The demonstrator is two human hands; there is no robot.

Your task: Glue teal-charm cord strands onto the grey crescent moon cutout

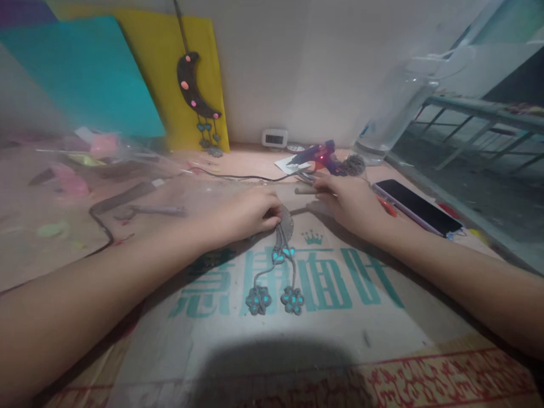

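Note:
My left hand (255, 212) is closed at the centre, its fingertips pinching the grey cords at the edge of a dark grey curved piece (286, 224). From there the cords run toward me past turquoise hearts (278, 257) to two grey flowers with turquoise spots (258, 300), lying on printed cardboard (340, 334). To the right, my right hand (342, 198) is bent over a short greyish stick (305, 191), by its fingertips; whether it grips the stick is unclear. Just beyond that hand lies a dark glue gun (321, 156) with a red light.
A phone (419, 207) lies right of my right hand. Behind it stands a clear plastic container (391, 113). A small white display (275, 138) is by the wall. A moon ornament (191, 85) hangs before a yellow sheet (216, 68). Scraps and a cable lie left.

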